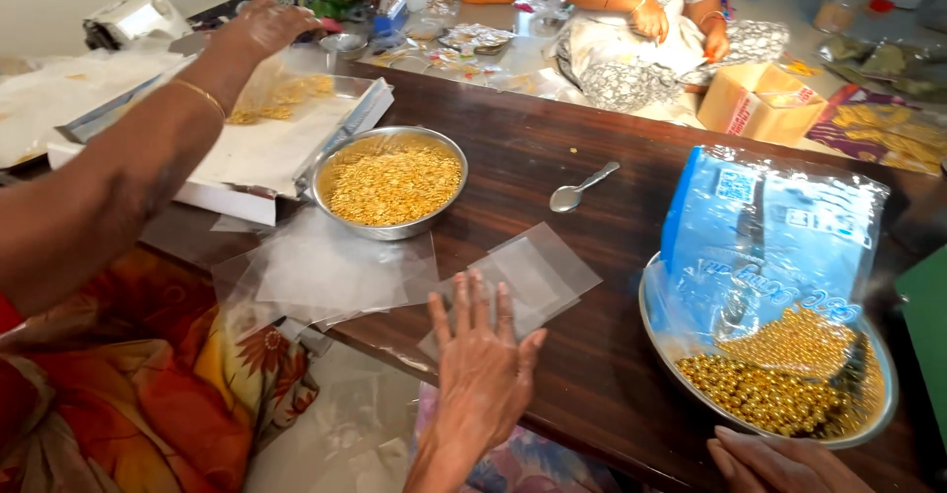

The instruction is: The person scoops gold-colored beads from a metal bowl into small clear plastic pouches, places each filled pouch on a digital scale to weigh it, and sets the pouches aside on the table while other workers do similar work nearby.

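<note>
Left hand (483, 365) lay open, flat on small clear plastic pouches (538, 276), lower centre. Likely light, limp, slippery; best pinched at an edge. Right hand (774, 461), bottom right: grip unclear.

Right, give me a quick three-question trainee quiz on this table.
1. True or false: the left hand lies flat on the clear pouches.
2. What fills the steel bowl? A: red buttons. B: small yellow grains. C: water.
3. Fill in: the blue bag stands in the steel plate of gold ____.
Key: 1 true; 2 B; 3 beads.
</note>
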